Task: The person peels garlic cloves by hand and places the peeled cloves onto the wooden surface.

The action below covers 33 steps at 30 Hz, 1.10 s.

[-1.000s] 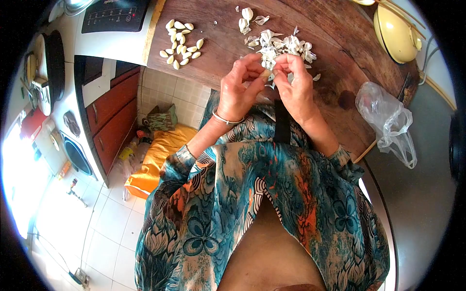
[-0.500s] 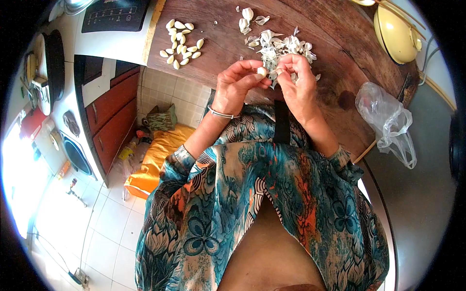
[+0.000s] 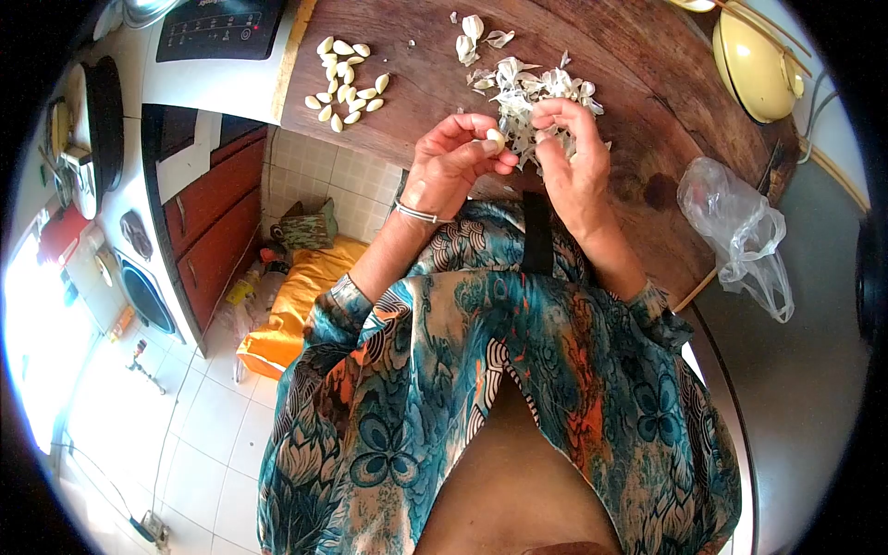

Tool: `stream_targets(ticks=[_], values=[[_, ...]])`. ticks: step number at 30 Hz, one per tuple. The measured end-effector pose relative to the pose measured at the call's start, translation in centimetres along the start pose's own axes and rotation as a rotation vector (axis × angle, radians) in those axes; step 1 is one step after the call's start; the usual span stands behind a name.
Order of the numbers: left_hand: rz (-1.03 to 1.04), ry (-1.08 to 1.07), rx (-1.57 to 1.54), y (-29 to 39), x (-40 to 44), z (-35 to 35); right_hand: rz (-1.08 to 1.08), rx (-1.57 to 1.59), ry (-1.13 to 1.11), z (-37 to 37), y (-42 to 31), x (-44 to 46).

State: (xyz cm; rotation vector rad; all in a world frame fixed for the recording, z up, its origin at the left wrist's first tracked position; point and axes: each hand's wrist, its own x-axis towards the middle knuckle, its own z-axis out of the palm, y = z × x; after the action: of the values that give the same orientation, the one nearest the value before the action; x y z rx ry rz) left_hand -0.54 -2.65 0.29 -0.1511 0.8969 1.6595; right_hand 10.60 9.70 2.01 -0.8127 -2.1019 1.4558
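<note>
Your left hand pinches the clove between thumb and fingers, near the skins; your right hand stands with fingertips parted; keep the pinch light to avoid bruising.

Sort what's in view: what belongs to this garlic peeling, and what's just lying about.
Belongs:
garlic clove in the left hand
peeled cloves
papery skins
wooden table

Apparently just lying about:
clear plastic bag
yellow vessel
orange sack
</note>
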Motion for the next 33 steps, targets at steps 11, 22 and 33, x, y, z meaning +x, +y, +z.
stream_targets(ticks=[11,22,33], values=[[0.031,-0.020,0.000,-0.3,-0.1,-0.2,-0.105,-0.129,-0.083,0.5,-0.6,-0.3],[0.023,-0.033,-0.024,-0.3,0.0,-0.4,-0.099,-0.050,-0.041,0.7,-1.1,-0.2],[0.011,-0.036,-0.032,-0.1,-0.2,0.0,-0.116,-0.129,-0.005,1.1,-0.4,-0.5]])
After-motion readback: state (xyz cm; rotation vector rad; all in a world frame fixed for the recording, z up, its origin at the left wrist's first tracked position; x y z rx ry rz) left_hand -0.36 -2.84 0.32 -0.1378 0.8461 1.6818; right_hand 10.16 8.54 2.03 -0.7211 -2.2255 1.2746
